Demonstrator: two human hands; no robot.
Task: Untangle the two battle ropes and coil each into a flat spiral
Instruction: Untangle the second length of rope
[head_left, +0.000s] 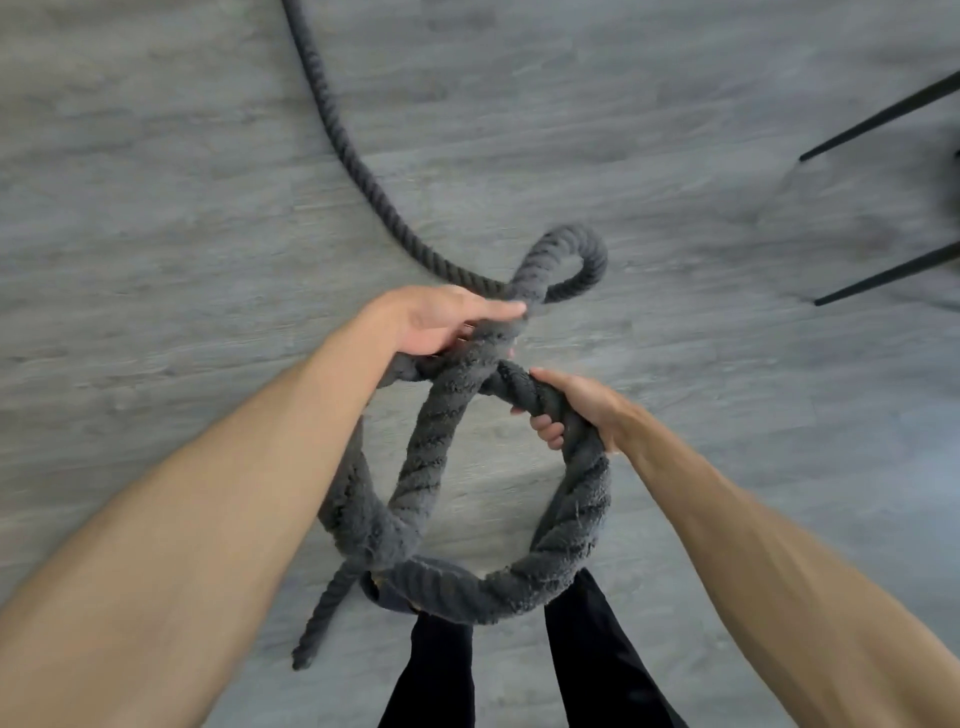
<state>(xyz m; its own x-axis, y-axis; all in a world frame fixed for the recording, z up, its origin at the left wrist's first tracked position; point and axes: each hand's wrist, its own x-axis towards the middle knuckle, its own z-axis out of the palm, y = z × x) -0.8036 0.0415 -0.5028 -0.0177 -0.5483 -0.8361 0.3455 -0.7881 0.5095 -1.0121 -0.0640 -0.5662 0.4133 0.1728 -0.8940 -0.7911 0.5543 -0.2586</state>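
Left hand: the left hand (441, 325) is closed around the rope (431, 447) where several strands cross. Motion blur hides exactly how the fingers sit.
Right hand: the right hand (582, 408) is wrapped round a strand, with the fingers (545, 431) curled underneath. It is just beside the left hand, on the near side.
Rope, lifted part: a large loop (571, 525) hangs from both hands toward the person's legs. A second strand drops from the left hand's crossing and meets the loop low down, under the left forearm.
Rope, beyond the hands: a small loop (576, 254) sticks out just past the left hand. From it a long run (358, 161) trails away over the floor (156, 208).
Loose end: a loose end (324, 618) dangles below the left forearm.
One rope or two: cannot tell, as all the strands are the same dark grey.
Step in hand: judged to be untangling, working open the crossing held by the left hand. No spiral is laid yet.
Doing it well: pin the crossing with the left hand and feed slack in with the right rather than hauling. Follow the loose end back through the large loop, since pulling the long run would likely tighten the small loop.
Handling: the rope looks heavy and fuzzy, so strands will probably drag on each other. Lowering it to the floor would take the weight off.
Nearby: black furniture legs (883, 111) stand well off to the right hand's side.
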